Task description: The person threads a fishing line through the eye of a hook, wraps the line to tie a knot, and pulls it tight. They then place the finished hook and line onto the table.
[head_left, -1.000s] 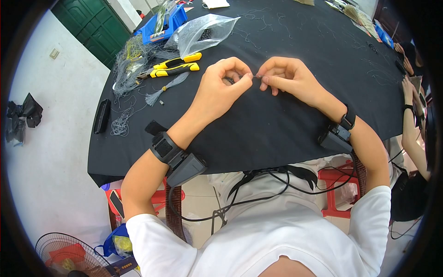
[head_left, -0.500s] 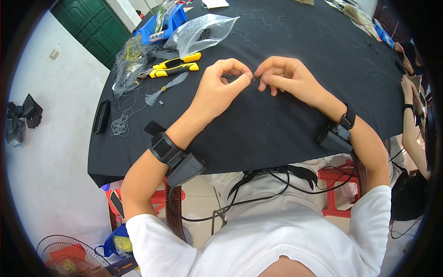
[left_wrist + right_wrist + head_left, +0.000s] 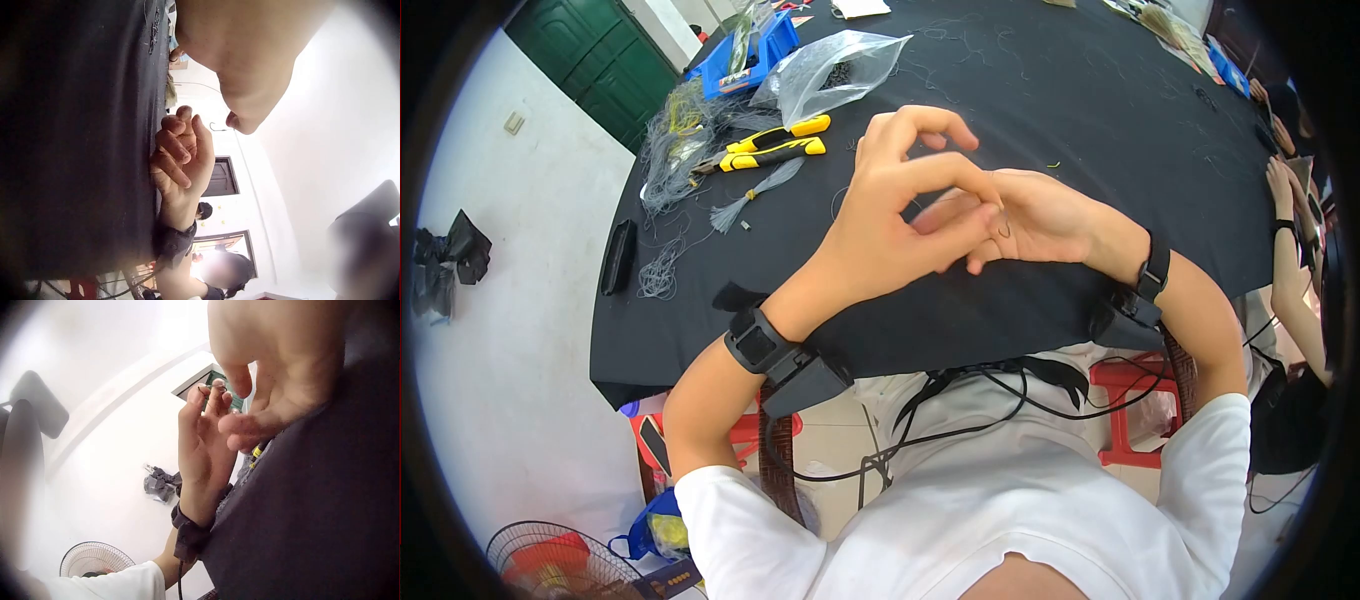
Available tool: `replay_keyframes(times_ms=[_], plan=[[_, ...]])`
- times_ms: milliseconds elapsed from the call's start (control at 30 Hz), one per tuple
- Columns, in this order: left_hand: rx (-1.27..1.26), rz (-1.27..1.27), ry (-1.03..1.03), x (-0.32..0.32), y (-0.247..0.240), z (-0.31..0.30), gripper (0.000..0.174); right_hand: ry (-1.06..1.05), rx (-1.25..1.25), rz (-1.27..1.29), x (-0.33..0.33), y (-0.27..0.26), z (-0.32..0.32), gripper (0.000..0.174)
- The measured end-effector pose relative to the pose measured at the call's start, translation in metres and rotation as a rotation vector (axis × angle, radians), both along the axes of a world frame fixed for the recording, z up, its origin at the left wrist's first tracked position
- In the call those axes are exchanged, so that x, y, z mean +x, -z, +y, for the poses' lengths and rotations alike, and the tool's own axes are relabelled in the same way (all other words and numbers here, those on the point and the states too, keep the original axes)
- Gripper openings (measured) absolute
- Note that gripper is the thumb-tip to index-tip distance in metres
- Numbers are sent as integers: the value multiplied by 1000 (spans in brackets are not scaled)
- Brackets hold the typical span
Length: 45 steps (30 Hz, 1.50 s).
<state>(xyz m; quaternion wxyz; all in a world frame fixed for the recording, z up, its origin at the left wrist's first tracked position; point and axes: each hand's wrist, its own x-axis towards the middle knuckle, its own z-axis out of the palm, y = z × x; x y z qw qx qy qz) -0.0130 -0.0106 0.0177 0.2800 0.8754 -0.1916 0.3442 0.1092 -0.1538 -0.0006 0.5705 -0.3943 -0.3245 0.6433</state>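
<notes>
My left hand [image 3: 895,215] pinches a small fish hook [image 3: 1004,228] between thumb and index fingertip, its other fingers raised and spread. In the left wrist view the curved hook [image 3: 218,127] stands out from the fingertips against the white wall. Behind and below it, my right hand [image 3: 1045,218] is turned palm up, fingers loosely bent. From the right wrist view, the right thumb and fingers [image 3: 240,425] stand apart with nothing visible between them. The left hand partly hides the right fingers in the head view.
On the black cloth [image 3: 960,310] at left lie yellow-handled pliers [image 3: 775,153], a tied bundle of grey line [image 3: 752,196], tangled line [image 3: 662,272] and a black case [image 3: 618,257]. Beyond are a clear plastic bag [image 3: 840,75] and a blue bin [image 3: 750,55]. Another person's arms [image 3: 1285,230] are at right.
Both hands were fingertip to fingertip further back. My left hand has moved right and nearer with the hook, now overlapping the right hand, which has lowered and turned palm up.
</notes>
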Motion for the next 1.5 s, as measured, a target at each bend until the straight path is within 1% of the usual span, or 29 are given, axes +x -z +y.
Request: replay_keyframes(times_ms=[33,67,167,200,300,400,500,533,633,667,767,800,900,933,1033,1067,1200,1300,1333,1433,1500], plan=[[34,-9,0,-1,-2,-1,13,24,36,27,-1,2,1,39],[68,-17,-2,-2,-4,-2,14,22,113,-45,0,0,0,37],[106,2,34,-5,-6,-3,16,133,210,68,5,-2,0,33],[108,16,56,-5,-6,-3,17,77,255,90,11,0,2,29],[115,15,54,-4,-6,-4,18,114,208,52,16,-1,2,27],[96,-3,15,-4,-5,-2,17,192,38,-190,14,-2,-3,30],[50,-117,-17,-1,-2,3,16,-246,-31,-82,31,-2,-1,34],[39,-131,-25,-3,-4,2,16,-311,-119,-59,29,-3,-2,40],[86,-102,31,-3,-6,-1,16,-154,-65,-108,-2,-9,-6,41],[98,-104,26,-3,-6,-1,16,-57,-66,-97,-7,-10,-6,39],[120,-92,25,-2,-5,-2,15,76,126,-1,-7,-4,-3,35],[118,-75,32,-3,-4,-3,15,140,127,22,-7,-6,-2,31],[114,-27,61,-1,-2,-3,14,67,289,140,14,5,4,28],[113,-13,72,0,-1,-3,14,129,232,128,18,5,2,26],[89,71,103,0,1,-2,13,338,168,100,24,1,1,27],[98,82,93,0,1,-2,13,363,165,99,25,-3,-1,25],[97,127,81,0,0,-2,12,462,197,164,38,-8,-5,24],[64,154,109,2,1,1,11,568,330,174,50,-7,-7,24],[53,161,122,2,2,1,11,563,385,189,59,-4,-8,23],[9,118,136,4,5,0,6,720,377,193,74,-6,-12,22],[9,128,131,4,4,-1,6,804,368,151,84,-6,-14,22]])
